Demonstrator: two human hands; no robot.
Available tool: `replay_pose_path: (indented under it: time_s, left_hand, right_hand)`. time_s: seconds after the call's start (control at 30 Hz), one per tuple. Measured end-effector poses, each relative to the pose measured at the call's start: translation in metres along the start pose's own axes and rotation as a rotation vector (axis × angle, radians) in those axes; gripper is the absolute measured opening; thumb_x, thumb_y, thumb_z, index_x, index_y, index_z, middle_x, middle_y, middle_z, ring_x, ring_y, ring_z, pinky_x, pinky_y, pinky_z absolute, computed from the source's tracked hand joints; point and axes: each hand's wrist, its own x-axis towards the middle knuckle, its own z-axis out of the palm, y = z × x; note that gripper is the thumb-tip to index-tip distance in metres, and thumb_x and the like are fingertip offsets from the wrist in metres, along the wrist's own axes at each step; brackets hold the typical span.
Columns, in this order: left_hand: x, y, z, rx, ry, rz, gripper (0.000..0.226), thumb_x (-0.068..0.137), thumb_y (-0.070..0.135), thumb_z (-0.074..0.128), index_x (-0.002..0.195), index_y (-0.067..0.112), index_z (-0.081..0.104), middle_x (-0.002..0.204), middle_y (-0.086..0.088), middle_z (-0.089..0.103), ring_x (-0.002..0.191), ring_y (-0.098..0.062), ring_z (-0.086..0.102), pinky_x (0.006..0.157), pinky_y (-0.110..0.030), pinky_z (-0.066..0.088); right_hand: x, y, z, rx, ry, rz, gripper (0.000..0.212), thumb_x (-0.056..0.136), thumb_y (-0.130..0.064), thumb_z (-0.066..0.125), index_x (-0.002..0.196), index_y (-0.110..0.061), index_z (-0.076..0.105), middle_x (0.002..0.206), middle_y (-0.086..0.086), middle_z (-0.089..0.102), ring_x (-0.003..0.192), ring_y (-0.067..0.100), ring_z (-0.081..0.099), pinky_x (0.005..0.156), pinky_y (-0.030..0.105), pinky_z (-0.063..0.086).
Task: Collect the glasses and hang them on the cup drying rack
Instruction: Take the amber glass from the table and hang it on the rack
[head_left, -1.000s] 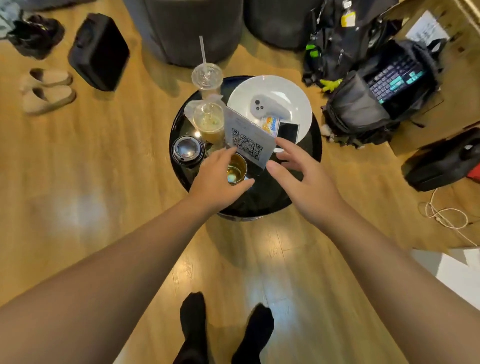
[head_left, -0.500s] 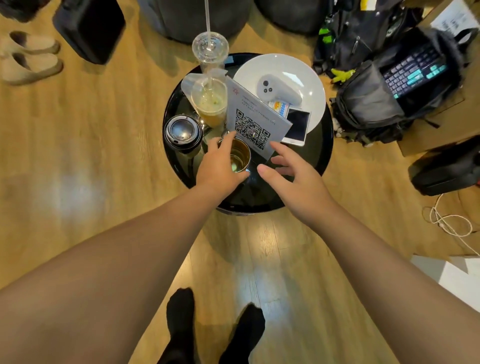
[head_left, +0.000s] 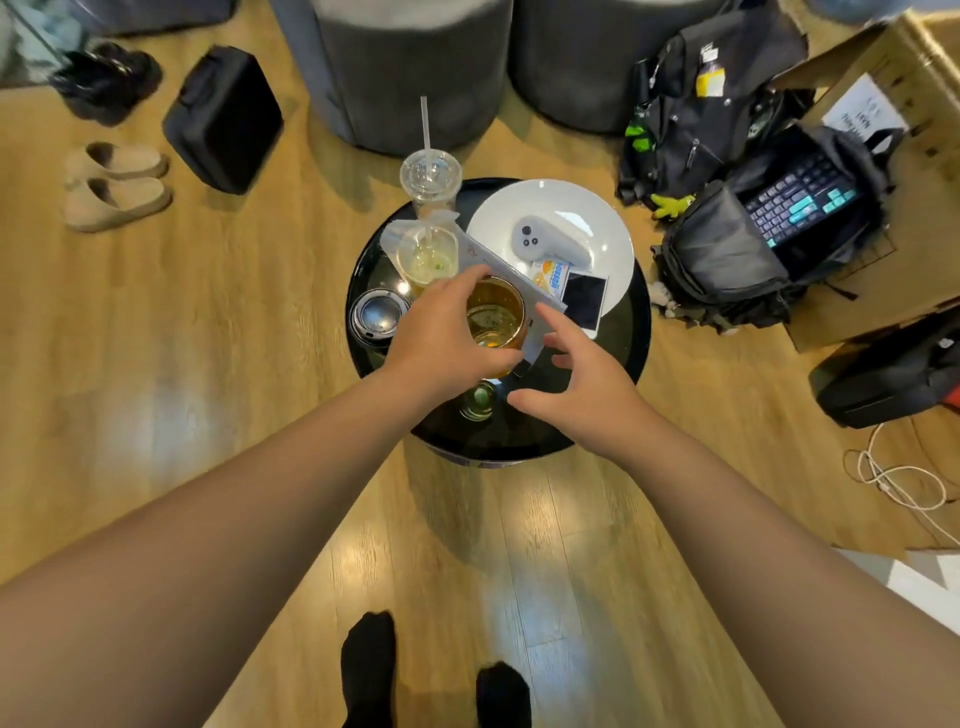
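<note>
My left hand (head_left: 441, 332) grips an amber drinking glass (head_left: 493, 317) and holds it lifted above the round black table (head_left: 618, 358). A little liquid shows in its bottom. My right hand (head_left: 576, 384) hovers just right of the glass with fingers spread, holding nothing. A small clear glass (head_left: 478, 402) stands on the table below my hands, near the front edge. No drying rack is in view.
The table also carries a plastic cup with straw (head_left: 430, 176), a plastic cup of pale drink (head_left: 428, 254), a black lidded cup (head_left: 376, 314), a QR card (head_left: 519, 280), a white plate (head_left: 597, 218) with a controller and a phone (head_left: 584, 299). Backpacks (head_left: 727, 260), shoes (head_left: 114, 187) and stools stand around.
My left hand has closed on the amber glass and raised it off the table, uncovering the small clear glass below. My right hand stayed beside it.
</note>
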Motion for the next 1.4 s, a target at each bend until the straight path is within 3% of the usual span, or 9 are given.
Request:
replay_pose_path:
  time_s: [0.13, 0.3, 0.47, 0.6, 0.8, 1.03, 1.17, 1.3, 1.4]
  left_hand:
    - [-0.018, 0.050, -0.050, 0.011, 0.010, 0.053, 0.099, 0.056, 0.060, 0.086, 0.144, 0.038, 0.045, 0.131, 0.011, 0.060, 0.116, -0.010, 0.057, 0.092, -0.034, 0.056]
    - [-0.053, 0.114, -0.119, 0.017, 0.037, 0.061, 0.100, 0.054, 0.065, 0.085, 0.143, 0.038, 0.047, 0.127, 0.017, 0.061, 0.113, -0.008, 0.058, 0.090, -0.033, 0.058]
    - [-0.096, 0.192, -0.212, 0.056, 0.123, 0.047, 0.096, 0.058, 0.062, 0.086, 0.142, 0.036, 0.050, 0.127, 0.015, 0.063, 0.112, -0.010, 0.060, 0.088, -0.033, 0.058]
    - [-0.141, 0.252, -0.304, 0.129, 0.166, 0.042, 0.098, 0.063, 0.061, 0.086, 0.148, 0.032, 0.046, 0.137, 0.011, 0.058, 0.120, -0.011, 0.054, 0.088, -0.026, 0.048]
    - [-0.231, 0.309, -0.437, 0.182, 0.180, -0.041, 0.100, 0.062, 0.069, 0.082, 0.147, 0.033, 0.045, 0.134, 0.013, 0.058, 0.119, -0.014, 0.055, 0.093, -0.035, 0.055]
    - [-0.384, 0.317, -0.574, 0.165, 0.311, -0.171, 0.091, 0.071, 0.070, 0.078, 0.147, 0.033, 0.044, 0.133, 0.014, 0.055, 0.118, -0.012, 0.056, 0.094, -0.032, 0.054]
    - [-0.496, 0.304, -0.638, 0.040, 0.435, -0.270, 0.063, 0.080, 0.069, 0.072, 0.130, 0.037, 0.052, 0.117, 0.015, 0.060, 0.100, -0.011, 0.065, 0.078, -0.035, 0.064]
    - [-0.621, 0.276, -0.687, -0.106, 0.617, -0.427, 0.085, 0.082, 0.078, 0.059, 0.153, 0.036, 0.038, 0.143, 0.007, 0.051, 0.118, -0.020, 0.059, 0.084, -0.040, 0.062]
    - [-0.727, 0.258, -0.709, -0.175, 0.784, -0.484, 0.070, 0.090, 0.077, 0.047, 0.147, 0.036, 0.048, 0.141, 0.005, 0.057, 0.116, -0.021, 0.061, 0.086, -0.043, 0.061]
  right_hand:
    - [-0.018, -0.039, -0.017, 0.065, -0.010, -0.070, 0.101, 0.078, -0.031, 0.090, 0.158, -0.040, 0.029, 0.151, -0.018, 0.048, 0.133, 0.002, 0.044, 0.097, 0.016, 0.042]
    - [-0.055, -0.113, -0.044, 0.080, -0.009, -0.210, 0.094, 0.073, -0.030, 0.094, 0.141, -0.051, 0.034, 0.129, -0.032, 0.051, 0.116, -0.003, 0.054, 0.085, 0.010, 0.046]
    - [-0.107, -0.205, -0.072, 0.108, 0.016, -0.329, 0.098, 0.072, -0.027, 0.095, 0.150, -0.036, 0.037, 0.141, -0.014, 0.054, 0.124, 0.009, 0.054, 0.087, 0.008, 0.048]
    - [-0.157, -0.285, -0.088, 0.138, 0.026, -0.443, 0.099, 0.069, -0.031, 0.096, 0.149, -0.036, 0.037, 0.137, -0.013, 0.058, 0.122, 0.010, 0.059, 0.095, 0.028, 0.056]
    - [-0.245, -0.405, -0.087, 0.218, -0.078, -0.580, 0.092, 0.070, -0.027, 0.096, 0.141, -0.042, 0.041, 0.126, -0.022, 0.058, 0.110, -0.002, 0.061, 0.075, 0.017, 0.058]
    - [-0.342, -0.534, -0.025, 0.208, -0.356, -0.779, 0.078, 0.073, -0.021, 0.094, 0.136, -0.036, 0.051, 0.123, -0.011, 0.067, 0.110, 0.005, 0.067, 0.084, 0.028, 0.061]
    - [-0.408, -0.603, 0.041, 0.200, -0.491, -0.900, 0.072, 0.072, -0.027, 0.095, 0.131, -0.037, 0.056, 0.122, -0.007, 0.069, 0.111, 0.011, 0.069, 0.090, 0.038, 0.062]
    - [-0.491, -0.658, 0.123, 0.201, -0.641, -0.974, 0.066, 0.074, -0.029, 0.094, 0.129, -0.037, 0.057, 0.119, -0.007, 0.071, 0.106, 0.011, 0.071, 0.088, 0.038, 0.063]
    - [-0.556, -0.685, 0.194, 0.204, -0.746, -0.994, 0.072, 0.069, -0.041, 0.095, 0.129, -0.043, 0.055, 0.120, -0.010, 0.072, 0.108, 0.012, 0.071, 0.089, 0.043, 0.063]
